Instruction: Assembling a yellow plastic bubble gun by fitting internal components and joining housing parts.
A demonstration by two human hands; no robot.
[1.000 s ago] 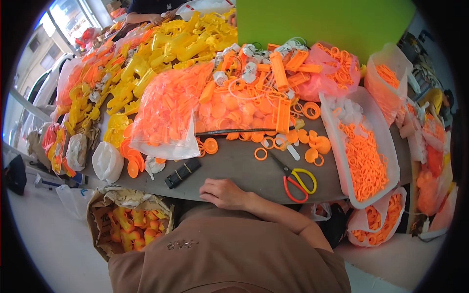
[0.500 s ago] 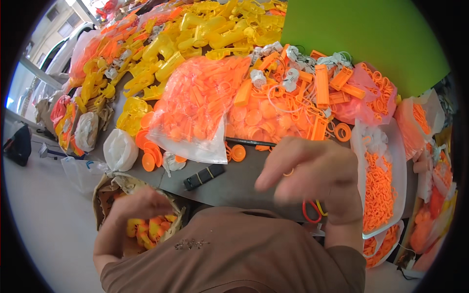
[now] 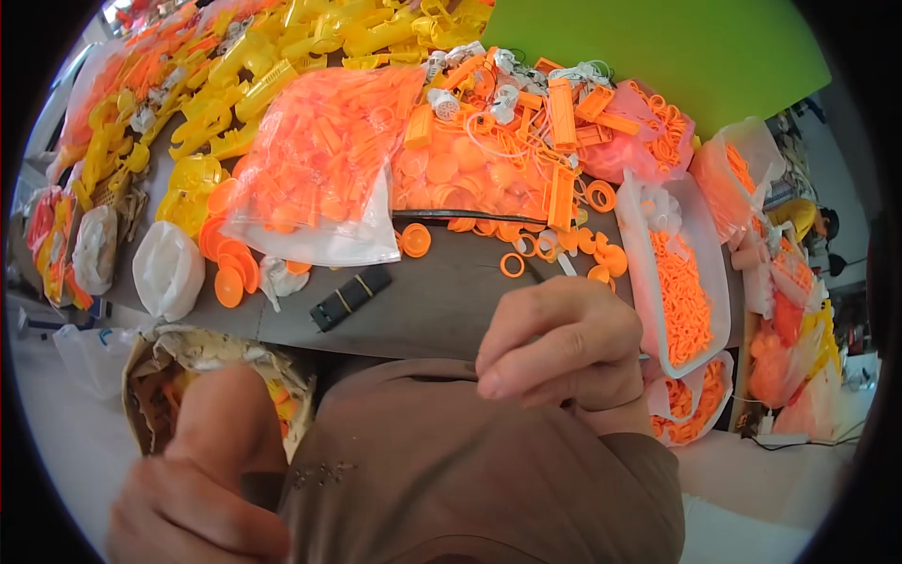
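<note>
My right hand point(image 3: 564, 343) hangs over the table's near edge, palm down, fingers curled and pressed together. Whatever it holds, if anything, is hidden. At the lower left my left hand point(image 3: 193, 498) is close to the camera and smeared by motion; its fingers cannot be read. Behind it stands an open paper sack point(image 3: 150, 362) with yellow and orange parts inside. Several tiny dark metal bits, perhaps screws, point(image 3: 324, 473) lie on my brown shirt point(image 3: 470, 461). Orange rings point(image 3: 512, 265) and small round orange pieces point(image 3: 606, 254) lie on the table beyond my right hand.
A black bar-shaped object point(image 3: 349, 299) lies on the dark table point(image 3: 423, 324). Beyond it are a clear bag of orange parts point(image 3: 319, 150) and heaped yellow shells point(image 3: 254, 56). A white bin point(image 3: 719, 310) of small orange pieces stands right, below a green panel point(image 3: 658, 56).
The view has shifted, so the table sits further left and higher. My left hand has come nearer the camera, away from the sack. My right hand has dropped toward my body, uncovering small orange pieces.
</note>
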